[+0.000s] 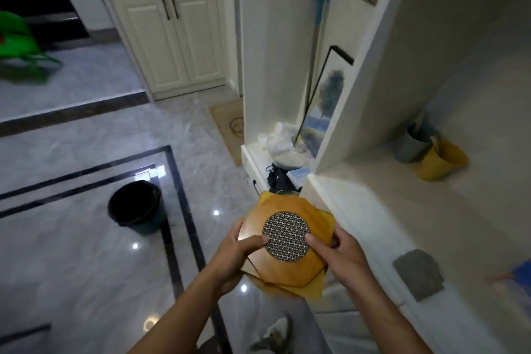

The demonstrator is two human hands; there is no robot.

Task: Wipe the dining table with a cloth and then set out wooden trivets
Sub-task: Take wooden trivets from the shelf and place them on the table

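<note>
Both thumbs press on top of a fanned stack of wooden trivets [290, 273], at either edge of its round woven inset [286, 236]. My left hand [235, 259] and right hand [344, 259] curl under the edges and grip the stack from both sides. I hold it in the air over the floor [86, 267], just beside a pale ledge [373, 210]. A grey cloth [418, 274] lies flat on that ledge, out of my hands, so I judge the wiping done. No trivet is set out yet, and I see no dining table I can be sure of; carrying and placing are left.
</note>
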